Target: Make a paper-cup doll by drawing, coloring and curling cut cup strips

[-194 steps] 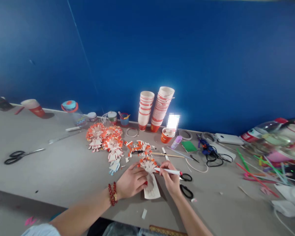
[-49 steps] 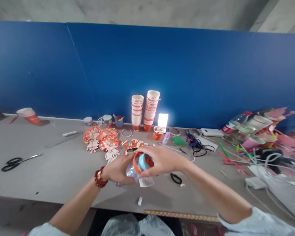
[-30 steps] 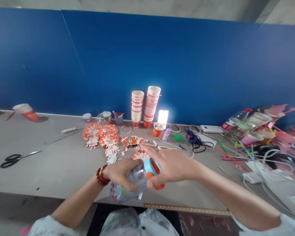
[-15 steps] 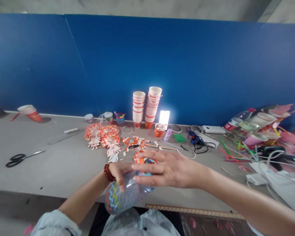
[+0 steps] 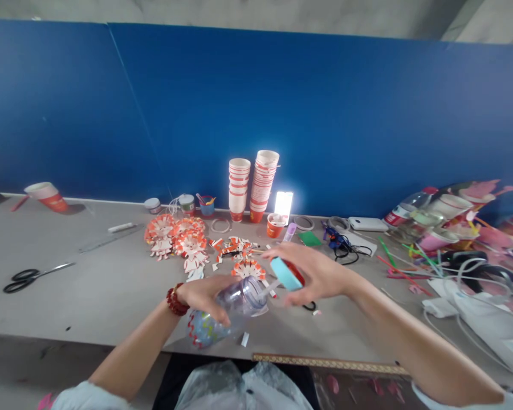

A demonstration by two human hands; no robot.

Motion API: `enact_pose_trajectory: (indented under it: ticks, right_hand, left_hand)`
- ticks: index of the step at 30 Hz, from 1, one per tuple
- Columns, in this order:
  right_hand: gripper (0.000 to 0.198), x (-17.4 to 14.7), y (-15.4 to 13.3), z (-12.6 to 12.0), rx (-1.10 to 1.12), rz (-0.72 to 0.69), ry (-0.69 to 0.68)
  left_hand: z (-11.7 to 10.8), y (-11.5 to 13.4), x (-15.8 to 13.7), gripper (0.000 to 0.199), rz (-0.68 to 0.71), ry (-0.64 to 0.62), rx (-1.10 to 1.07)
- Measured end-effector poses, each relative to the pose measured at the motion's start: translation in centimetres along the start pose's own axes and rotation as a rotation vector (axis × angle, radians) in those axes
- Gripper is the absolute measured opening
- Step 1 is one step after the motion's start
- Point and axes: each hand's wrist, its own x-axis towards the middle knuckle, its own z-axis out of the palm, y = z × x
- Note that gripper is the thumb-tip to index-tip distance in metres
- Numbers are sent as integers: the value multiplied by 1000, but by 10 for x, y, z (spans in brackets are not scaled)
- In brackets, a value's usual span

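My left hand (image 5: 207, 299) is wrapped round a clear plastic water bottle (image 5: 231, 307) with coloured zigzags near its base. The bottle tilts, its uncapped mouth pointing up and to the right. Between the fingers of my right hand (image 5: 312, 273) is a light blue bottle lid (image 5: 285, 274), held just off the mouth. A pale straw runs from the lid into the bottle's neck. Behind the bottle lies a fringed red-and-white paper piece (image 5: 248, 269). Several similar paper figures (image 5: 190, 242) are heaped to the left, near red and white scraps (image 5: 233, 248).
Two tall stacks of paper cups (image 5: 263, 185) stand by the blue partition, next to a glowing phone (image 5: 284, 205). Black scissors (image 5: 34, 277) lie at left. A glue gun (image 5: 336, 236), cables and a pile of bottles and cups (image 5: 440, 219) are at right.
My right hand has moved right and lifted the lid off the bottle, uncovering its mouth and the straw. My left hand still grips the bottle.
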Motion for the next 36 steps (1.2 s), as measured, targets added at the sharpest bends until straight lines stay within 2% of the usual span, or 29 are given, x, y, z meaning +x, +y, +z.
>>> enact_pose_trajectory:
  ticks: [2, 5, 8, 10, 12, 14, 16, 18, 20, 22, 25, 28, 33, 36]
  right_hand:
    - [65, -14, 14, -10, 86, 61, 149]
    - [56, -41, 45, -3, 457, 250, 402]
    - [56, -70, 76, 29, 837, 342, 814]
    - [58, -89, 89, 55, 1013, 408, 986]
    - [61, -108, 96, 79, 1102, 508, 1139]
    - [50, -125, 97, 98, 1189, 563, 1339]
    - [39, -139, 95, 110, 1226, 579, 1455]
    - [41, -150, 95, 117, 1235, 574, 1465]
    - [51, -157, 98, 121, 1203, 577, 1415]
    - [58, -162, 106, 123, 1083, 633, 1374]
    - [57, -164, 121, 127, 703, 787, 1313]
    - [56, -163, 129, 130, 298, 889, 1163]
    - [54, -168, 121, 131, -107, 1024, 807]
    - [62, -175, 118, 136, -385, 1026, 690]
  left_hand:
    - [-3, -3, -7, 69, 14, 7, -19]
    - [-5, -9, -19, 66, 26, 67, -150]
    - [-4, -12, -28, 68, 27, 150, -241]
    - [-2, -12, -32, 68, 26, 182, -302]
    - [1, -12, -34, 64, 22, 208, -348]
    - [4, -13, -34, 62, 24, 233, -375]
    - [7, -15, -34, 62, 25, 254, -400]
    - [9, -17, -35, 63, 16, 271, -413]
    - [10, -18, -35, 63, 5, 291, -414]
    - [10, -18, -35, 64, -1, 315, -418]
    - [10, -15, -35, 66, -14, 337, -410]
    - [11, -12, -34, 63, -30, 344, -367]
    - [10, -9, -35, 63, -15, 372, -328]
    - [10, -8, -37, 65, -18, 355, -358]
